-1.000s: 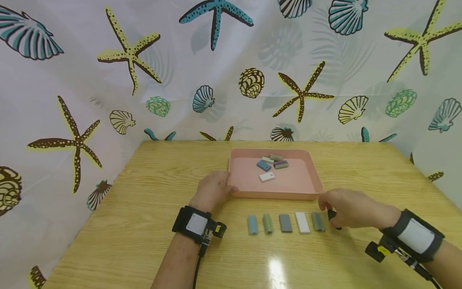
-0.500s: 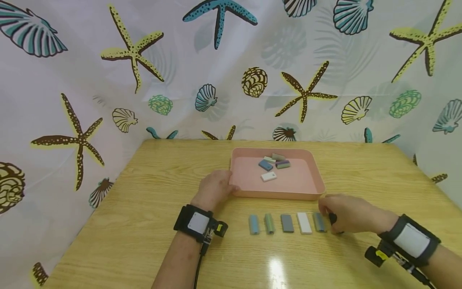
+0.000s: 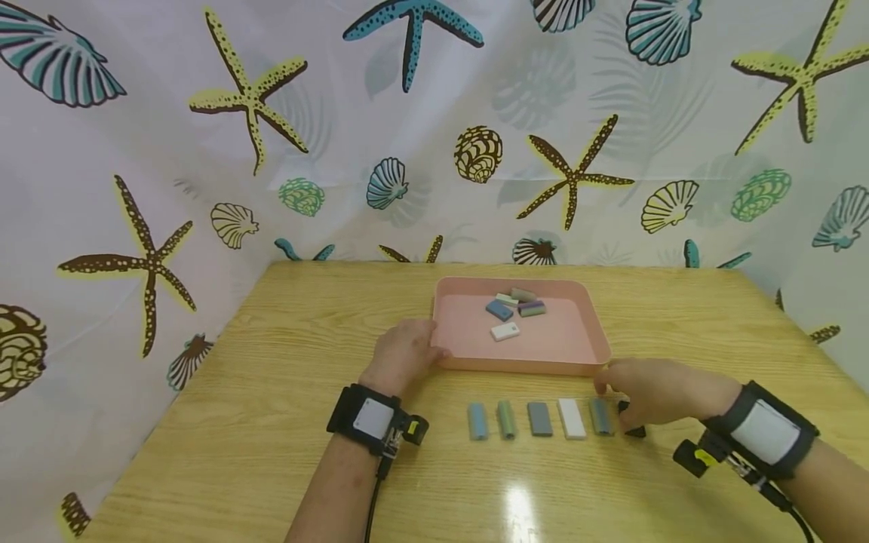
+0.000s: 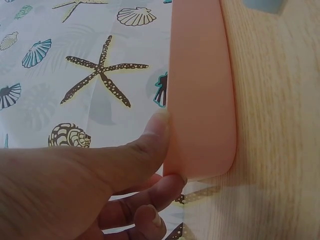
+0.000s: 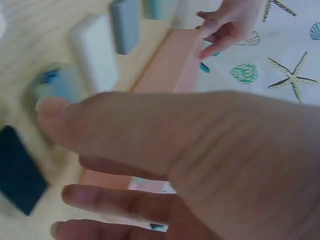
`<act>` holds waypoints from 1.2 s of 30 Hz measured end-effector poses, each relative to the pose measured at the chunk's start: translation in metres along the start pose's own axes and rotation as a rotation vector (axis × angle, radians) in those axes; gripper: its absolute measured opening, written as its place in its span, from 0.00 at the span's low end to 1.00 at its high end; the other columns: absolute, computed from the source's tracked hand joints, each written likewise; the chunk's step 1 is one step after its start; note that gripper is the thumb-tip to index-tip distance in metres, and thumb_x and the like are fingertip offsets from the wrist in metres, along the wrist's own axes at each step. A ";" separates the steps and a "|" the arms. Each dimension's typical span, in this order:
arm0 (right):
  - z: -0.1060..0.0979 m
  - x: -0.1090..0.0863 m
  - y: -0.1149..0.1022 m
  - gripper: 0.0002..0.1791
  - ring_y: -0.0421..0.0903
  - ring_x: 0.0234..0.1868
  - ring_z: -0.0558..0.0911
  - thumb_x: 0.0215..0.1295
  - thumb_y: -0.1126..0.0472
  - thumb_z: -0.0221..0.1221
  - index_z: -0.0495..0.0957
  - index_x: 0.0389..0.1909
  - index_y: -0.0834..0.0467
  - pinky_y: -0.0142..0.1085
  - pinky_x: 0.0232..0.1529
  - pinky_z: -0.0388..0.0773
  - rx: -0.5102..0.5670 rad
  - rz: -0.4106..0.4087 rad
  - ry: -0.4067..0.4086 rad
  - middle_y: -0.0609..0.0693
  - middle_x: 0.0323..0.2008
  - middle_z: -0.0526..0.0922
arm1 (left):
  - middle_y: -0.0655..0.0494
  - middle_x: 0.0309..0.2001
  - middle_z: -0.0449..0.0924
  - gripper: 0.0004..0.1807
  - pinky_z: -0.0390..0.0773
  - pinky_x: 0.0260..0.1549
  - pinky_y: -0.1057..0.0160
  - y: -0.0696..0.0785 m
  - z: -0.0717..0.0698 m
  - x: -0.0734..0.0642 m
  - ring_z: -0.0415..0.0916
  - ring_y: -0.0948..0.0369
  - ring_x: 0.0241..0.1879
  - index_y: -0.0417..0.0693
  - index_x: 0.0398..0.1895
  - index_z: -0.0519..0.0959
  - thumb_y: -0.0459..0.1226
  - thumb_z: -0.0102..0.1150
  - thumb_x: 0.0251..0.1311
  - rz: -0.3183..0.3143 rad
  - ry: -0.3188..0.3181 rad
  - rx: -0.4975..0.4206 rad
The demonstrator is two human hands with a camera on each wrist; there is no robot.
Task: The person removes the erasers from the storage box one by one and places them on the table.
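The black block sits our side of the tray, near its right corner. Probably light, firm; we'd pinch the long sides. Our right hand is spread, empty; left hand pinches the tray's left end.

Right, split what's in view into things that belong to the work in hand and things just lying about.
Seemingly part of the work:
pink tray, gripped by the left hand
black block, beneath the right hand
five other blocks in the row
small pieces in the tray

Just there:
wooden table
shell-and-starfish cloth
wrist cameras
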State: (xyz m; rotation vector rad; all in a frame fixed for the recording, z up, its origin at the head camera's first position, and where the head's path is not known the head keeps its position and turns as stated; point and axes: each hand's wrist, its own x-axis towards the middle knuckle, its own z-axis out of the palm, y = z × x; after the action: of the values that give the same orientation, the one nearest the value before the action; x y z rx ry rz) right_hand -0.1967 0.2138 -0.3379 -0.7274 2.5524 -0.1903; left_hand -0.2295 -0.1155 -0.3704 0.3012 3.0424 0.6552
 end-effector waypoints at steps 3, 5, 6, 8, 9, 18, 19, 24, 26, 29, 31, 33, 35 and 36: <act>-0.010 0.005 -0.007 0.16 0.43 0.30 0.72 0.51 0.56 0.66 0.73 0.39 0.53 0.38 0.29 0.71 -0.048 -0.073 0.074 0.45 0.33 0.74 | 0.56 0.25 0.73 0.14 0.65 0.20 0.66 0.000 0.000 0.000 0.67 0.61 0.23 0.46 0.35 0.75 0.46 0.63 0.53 -0.002 -0.006 0.002; -0.017 0.011 -0.011 0.11 0.40 0.27 0.71 0.53 0.58 0.64 0.74 0.36 0.53 0.35 0.27 0.71 -0.081 -0.132 0.156 0.44 0.29 0.74 | 0.56 0.26 0.73 0.15 0.66 0.20 0.65 -0.001 -0.001 0.000 0.67 0.61 0.24 0.46 0.37 0.76 0.46 0.62 0.54 -0.005 -0.011 0.002; -0.020 0.015 -0.013 0.10 0.39 0.25 0.70 0.54 0.59 0.63 0.74 0.35 0.53 0.34 0.26 0.70 -0.097 -0.157 0.199 0.44 0.27 0.74 | 0.56 0.26 0.74 0.15 0.66 0.20 0.65 -0.001 -0.001 0.000 0.67 0.61 0.24 0.45 0.38 0.76 0.46 0.62 0.54 -0.006 -0.012 0.001; -0.025 0.025 -0.018 0.07 0.38 0.23 0.70 0.55 0.59 0.62 0.75 0.33 0.53 0.33 0.25 0.70 -0.110 -0.189 0.278 0.43 0.25 0.74 | 0.56 0.26 0.74 0.16 0.66 0.20 0.65 -0.002 -0.001 0.000 0.67 0.61 0.23 0.45 0.39 0.76 0.46 0.62 0.54 -0.009 -0.011 0.002; -0.027 0.031 -0.020 0.06 0.38 0.23 0.70 0.56 0.59 0.62 0.75 0.32 0.53 0.33 0.24 0.70 -0.105 -0.190 0.306 0.44 0.24 0.74 | 0.56 0.26 0.74 0.16 0.66 0.20 0.65 -0.002 -0.001 0.000 0.67 0.61 0.24 0.45 0.39 0.76 0.46 0.62 0.54 -0.009 -0.010 0.003; -0.029 0.087 -0.025 0.08 0.41 0.18 0.67 0.54 0.60 0.63 0.73 0.25 0.55 0.35 0.21 0.66 -0.025 -0.188 0.539 0.45 0.18 0.70 | 0.56 0.25 0.73 0.16 0.65 0.20 0.65 -0.002 -0.001 -0.001 0.67 0.61 0.24 0.45 0.40 0.76 0.45 0.63 0.53 -0.001 -0.007 0.001; -0.028 0.093 -0.025 0.08 0.41 0.18 0.67 0.53 0.60 0.64 0.73 0.27 0.55 0.35 0.22 0.65 -0.035 -0.195 0.567 0.45 0.18 0.70 | 0.56 0.26 0.73 0.16 0.65 0.20 0.65 -0.002 -0.001 -0.001 0.67 0.61 0.24 0.45 0.40 0.76 0.45 0.63 0.53 -0.003 -0.007 0.004; -0.024 0.112 -0.030 0.10 0.41 0.18 0.67 0.53 0.57 0.64 0.74 0.29 0.55 0.35 0.22 0.64 -0.011 -0.129 0.541 0.49 0.25 0.76 | 0.56 0.25 0.73 0.15 0.65 0.19 0.66 -0.001 -0.001 0.000 0.67 0.61 0.24 0.45 0.38 0.76 0.45 0.63 0.53 -0.002 -0.013 0.011; -0.024 0.117 -0.033 0.10 0.42 0.18 0.68 0.54 0.55 0.64 0.74 0.26 0.56 0.35 0.22 0.64 0.019 -0.098 0.501 0.51 0.28 0.76 | 0.56 0.25 0.73 0.15 0.65 0.19 0.65 -0.001 -0.001 0.001 0.67 0.61 0.23 0.46 0.37 0.76 0.46 0.63 0.53 -0.002 -0.014 0.012; -0.023 0.125 -0.036 0.12 0.43 0.20 0.68 0.54 0.54 0.64 0.73 0.24 0.57 0.35 0.22 0.64 0.049 -0.079 0.470 0.52 0.29 0.73 | 0.56 0.25 0.72 0.14 0.65 0.19 0.65 -0.001 -0.002 0.001 0.67 0.61 0.23 0.47 0.35 0.75 0.46 0.63 0.53 -0.009 -0.013 0.015; -0.021 0.131 -0.037 0.13 0.44 0.21 0.68 0.54 0.54 0.64 0.73 0.24 0.58 0.35 0.23 0.65 0.048 -0.077 0.469 0.51 0.28 0.70 | 0.56 0.25 0.72 0.13 0.65 0.19 0.65 -0.001 -0.003 0.000 0.67 0.61 0.23 0.48 0.34 0.75 0.46 0.63 0.52 -0.014 -0.013 0.015; -0.019 0.136 -0.037 0.15 0.44 0.23 0.68 0.54 0.52 0.64 0.72 0.25 0.57 0.36 0.22 0.65 0.035 -0.048 0.467 0.51 0.28 0.68 | 0.56 0.25 0.72 0.13 0.65 0.19 0.65 -0.001 -0.003 0.000 0.67 0.61 0.23 0.48 0.33 0.75 0.46 0.63 0.52 -0.017 -0.014 0.014; -0.017 0.142 -0.036 0.16 0.45 0.24 0.68 0.54 0.50 0.63 0.71 0.25 0.57 0.36 0.22 0.65 0.020 -0.016 0.465 0.50 0.29 0.68 | 0.56 0.25 0.72 0.14 0.65 0.19 0.65 -0.002 -0.002 0.000 0.67 0.61 0.23 0.48 0.33 0.75 0.47 0.64 0.52 -0.017 -0.014 0.014; -0.016 0.144 -0.037 0.16 0.45 0.24 0.69 0.55 0.49 0.63 0.72 0.24 0.57 0.36 0.21 0.65 0.014 0.001 0.465 0.51 0.30 0.68 | 0.56 0.25 0.72 0.14 0.64 0.19 0.65 -0.002 -0.002 0.000 0.67 0.61 0.23 0.48 0.33 0.75 0.47 0.64 0.52 -0.016 -0.014 0.010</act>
State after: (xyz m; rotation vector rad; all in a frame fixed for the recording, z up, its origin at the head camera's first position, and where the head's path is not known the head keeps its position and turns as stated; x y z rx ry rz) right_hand -0.2947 0.1069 -0.3732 -0.7465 2.9839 -0.4199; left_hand -0.2304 -0.1181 -0.3691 0.2799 3.0328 0.6345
